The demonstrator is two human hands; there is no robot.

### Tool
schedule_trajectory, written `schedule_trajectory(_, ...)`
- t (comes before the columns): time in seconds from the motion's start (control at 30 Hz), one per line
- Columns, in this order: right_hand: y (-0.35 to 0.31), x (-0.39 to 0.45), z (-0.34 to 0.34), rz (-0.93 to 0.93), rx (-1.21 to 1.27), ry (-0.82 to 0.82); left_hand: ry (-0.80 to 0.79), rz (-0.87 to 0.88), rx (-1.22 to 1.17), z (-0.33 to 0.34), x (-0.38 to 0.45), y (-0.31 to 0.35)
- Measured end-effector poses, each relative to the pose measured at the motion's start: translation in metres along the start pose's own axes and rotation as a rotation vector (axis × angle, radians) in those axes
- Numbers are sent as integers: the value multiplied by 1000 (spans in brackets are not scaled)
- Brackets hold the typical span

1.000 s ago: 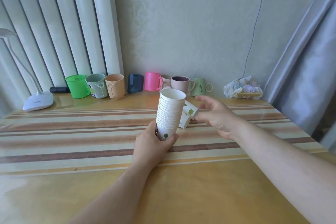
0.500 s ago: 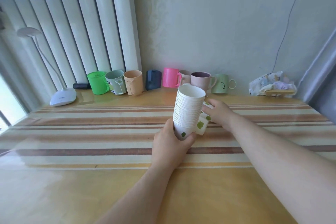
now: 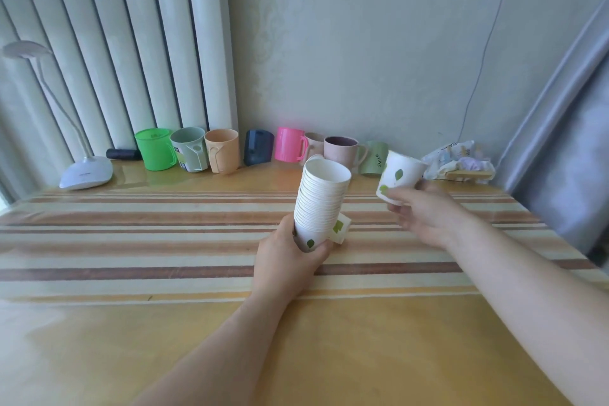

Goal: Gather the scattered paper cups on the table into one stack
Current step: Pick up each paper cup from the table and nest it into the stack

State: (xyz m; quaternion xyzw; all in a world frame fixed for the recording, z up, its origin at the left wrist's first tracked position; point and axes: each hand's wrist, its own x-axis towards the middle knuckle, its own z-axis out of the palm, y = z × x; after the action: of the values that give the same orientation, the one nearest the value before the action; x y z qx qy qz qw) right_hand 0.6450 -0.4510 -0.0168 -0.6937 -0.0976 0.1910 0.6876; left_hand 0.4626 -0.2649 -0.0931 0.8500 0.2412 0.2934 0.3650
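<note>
Paper cup stack: light, crushable; left hand grips its base. Loose cup, right hand holding its lower wall; pinch gently

white leaf-print cup, striped table

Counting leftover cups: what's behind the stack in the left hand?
One paper cup lying on the striped table peeks out behind the stack. The stack and left hand hide most of it.
</note>
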Motion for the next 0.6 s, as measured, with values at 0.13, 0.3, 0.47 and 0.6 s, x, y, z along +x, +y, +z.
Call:
schedule_trajectory(0.13,-41,-34,36,-177,61,-168,-3,-4,10,0,-1,-1)
schedule_trajectory(0.3,-55,-54,82,-293,-52,-267,-2,11,13,-2,-2,0)
schedule_trajectory(0.47,-41,-55,90,-215,-70,-283,-11,24,-1,-3,-3,1)
schedule_trajectory(0.6,-30,-57,81,-175,-81,-295,-14,20,-3,-2,-2,-2)
